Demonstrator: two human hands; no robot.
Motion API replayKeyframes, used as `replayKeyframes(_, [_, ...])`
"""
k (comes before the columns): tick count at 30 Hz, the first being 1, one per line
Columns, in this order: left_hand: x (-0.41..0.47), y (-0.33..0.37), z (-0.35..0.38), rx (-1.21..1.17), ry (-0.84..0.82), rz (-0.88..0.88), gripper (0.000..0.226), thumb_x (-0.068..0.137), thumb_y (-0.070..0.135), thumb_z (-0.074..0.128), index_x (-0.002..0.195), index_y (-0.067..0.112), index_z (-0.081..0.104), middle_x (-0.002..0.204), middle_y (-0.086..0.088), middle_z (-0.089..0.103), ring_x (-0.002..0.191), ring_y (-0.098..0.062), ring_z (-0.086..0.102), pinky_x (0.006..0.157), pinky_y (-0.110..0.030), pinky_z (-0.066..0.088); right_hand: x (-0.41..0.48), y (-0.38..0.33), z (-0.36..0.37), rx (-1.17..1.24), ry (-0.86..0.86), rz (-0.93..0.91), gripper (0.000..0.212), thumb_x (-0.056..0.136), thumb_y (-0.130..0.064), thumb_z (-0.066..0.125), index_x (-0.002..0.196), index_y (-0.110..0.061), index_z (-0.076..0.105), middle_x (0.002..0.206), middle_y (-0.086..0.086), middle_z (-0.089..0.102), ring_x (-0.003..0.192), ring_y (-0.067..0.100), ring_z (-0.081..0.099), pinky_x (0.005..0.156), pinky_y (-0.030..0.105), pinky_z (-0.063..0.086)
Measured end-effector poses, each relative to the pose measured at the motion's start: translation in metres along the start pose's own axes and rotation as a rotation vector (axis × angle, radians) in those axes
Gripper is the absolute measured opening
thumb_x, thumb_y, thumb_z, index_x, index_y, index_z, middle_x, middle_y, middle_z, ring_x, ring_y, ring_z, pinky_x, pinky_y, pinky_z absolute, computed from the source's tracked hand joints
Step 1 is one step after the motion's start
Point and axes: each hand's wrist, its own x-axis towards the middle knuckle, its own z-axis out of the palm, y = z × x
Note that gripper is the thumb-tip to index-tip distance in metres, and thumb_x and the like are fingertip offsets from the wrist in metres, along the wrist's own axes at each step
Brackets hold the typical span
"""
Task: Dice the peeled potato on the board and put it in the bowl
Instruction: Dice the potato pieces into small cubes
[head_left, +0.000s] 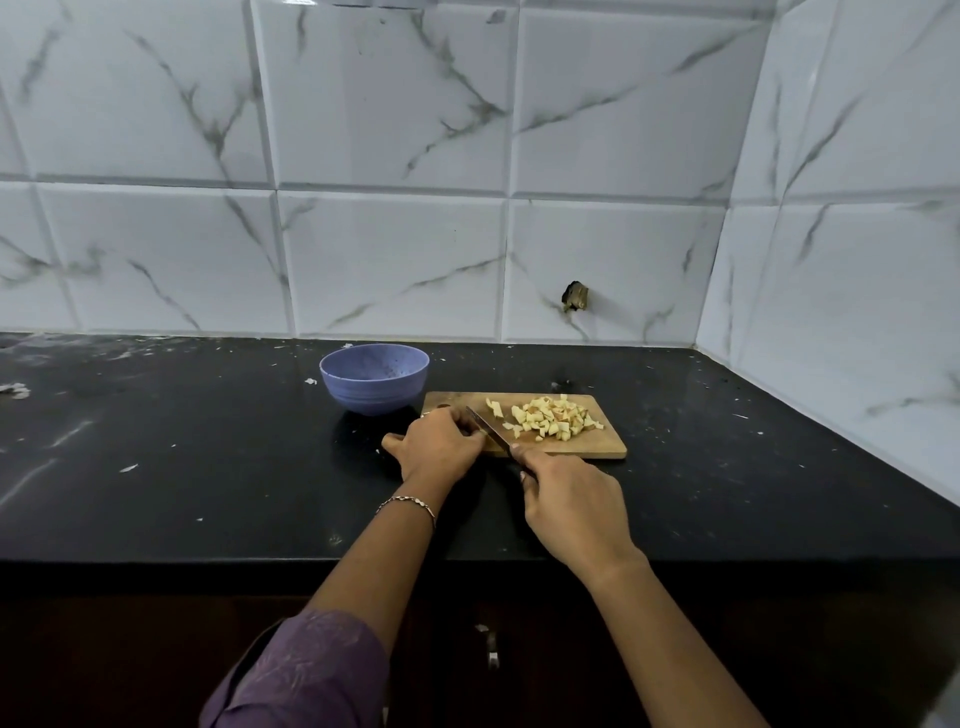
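Through the head camera we see the diced potato (550, 420) heaped on the right half of the board (605, 448). None of it shows in the bowl (374, 382), which stands just beside the board's far left corner. Our right hand (574, 512) grips the knife (485, 428) by its handle, the blade slanting over the board's left end. Our left hand (440, 448) rests there, fingers curled beside the blade; whether they pin a last piece we cannot tell. We judge the cutting nearly done. Next we must gather the pieces into the bowl without scattering any.
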Motion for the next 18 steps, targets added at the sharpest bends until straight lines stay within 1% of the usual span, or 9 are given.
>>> replayKeyframes(5, [0.0, 0.0, 0.001, 0.004, 0.005, 0.004, 0.014, 0.086, 0.043, 0.058, 0.088, 0.034, 0.068, 0.093, 0.01, 0.07, 0.1, -0.014, 0.061, 0.092, -0.041, 0.025, 0.003, -0.002, 0.001, -0.037, -0.016, -0.044, 0.038, 0.1, -0.026, 0.049, 0.137, -0.034, 0.053, 0.1, -0.008, 0.07, 0.091, 0.012, 0.065, 0.075, 0.031, 0.053])
replayKeyframes(9, [-0.001, 0.0, 0.001, 0.001, 0.004, 0.012, 0.01, 0.086, 0.042, 0.058, 0.085, 0.035, 0.064, 0.095, 0.01, 0.07, 0.101, -0.014, 0.061, 0.091, -0.041, 0.024, 0.008, -0.005, 0.004, -0.061, -0.008, -0.071, 0.039, 0.097, -0.019, 0.053, 0.133, -0.035, 0.057, 0.102, -0.009, 0.071, 0.092, 0.011, 0.066, 0.075, 0.031, 0.054])
replayKeyframes(12, [-0.002, 0.001, 0.0, 0.005, 0.008, 0.011, 0.01, 0.085, 0.042, 0.058, 0.083, 0.034, 0.062, 0.094, 0.01, 0.07, 0.1, -0.014, 0.061, 0.089, -0.04, 0.024, 0.012, -0.006, 0.005, -0.083, -0.008, -0.089, 0.038, 0.097, -0.017, 0.054, 0.131, -0.034, 0.058, 0.105, -0.009, 0.069, 0.096, 0.012, 0.065, 0.075, 0.029, 0.051])
replayKeyframes(15, [-0.002, 0.001, -0.001, 0.005, 0.009, 0.016, 0.01, 0.086, 0.042, 0.059, 0.082, 0.034, 0.061, 0.092, 0.01, 0.07, 0.099, -0.014, 0.061, 0.089, -0.04, 0.025, 0.014, -0.008, 0.007, -0.101, 0.003, -0.069, 0.036, 0.098, -0.016, 0.053, 0.13, -0.031, 0.058, 0.103, -0.008, 0.068, 0.094, 0.012, 0.064, 0.074, 0.028, 0.05])
replayKeyframes(18, [-0.001, 0.0, -0.001, 0.002, -0.006, 0.037, 0.012, 0.088, 0.045, 0.061, 0.082, 0.034, 0.061, 0.09, 0.011, 0.069, 0.1, -0.013, 0.061, 0.091, -0.04, 0.025, 0.012, -0.008, 0.009, -0.081, 0.032, 0.003, 0.031, 0.097, -0.016, 0.053, 0.124, -0.029, 0.06, 0.1, -0.008, 0.068, 0.089, 0.011, 0.064, 0.068, 0.026, 0.047])
